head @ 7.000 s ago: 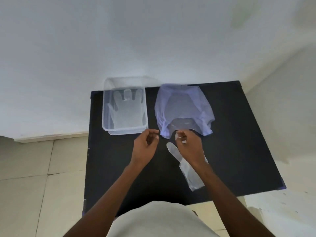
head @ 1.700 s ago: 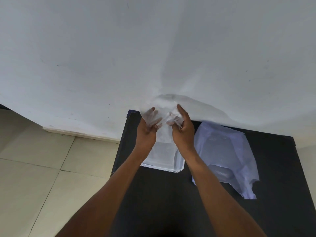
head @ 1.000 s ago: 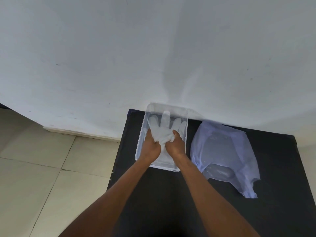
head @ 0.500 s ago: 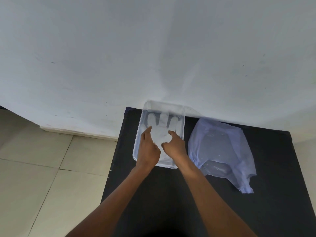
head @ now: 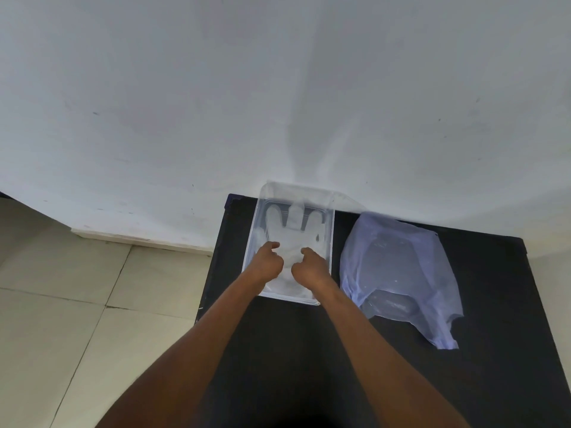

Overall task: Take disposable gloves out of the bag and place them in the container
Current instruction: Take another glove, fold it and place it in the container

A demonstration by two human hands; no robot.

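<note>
A clear plastic container [head: 332, 239] stands at the far left corner of the black table [head: 287, 350], against the wall. A translucent disposable glove [head: 293, 225] lies flat inside it, fingers pointing at the wall. My left hand [head: 266, 262] and my right hand [head: 309, 268] rest side by side on the glove's palm and cuff, fingers loosely curled, and the glove is not lifted. The pale blue plastic bag [head: 398, 270] lies crumpled on the table just right of the container, its opening toward me.
A white wall [head: 278, 88] rises directly behind the table. Beige floor tiles [head: 77, 304] lie to the left, below the table's left edge. Dark table surface stretches toward me and to the right of the bag.
Both hands carried a glove from in front of the bag to the container and laid it flat inside. In the last half second my flat fingers have curled and drawn back slightly.
</note>
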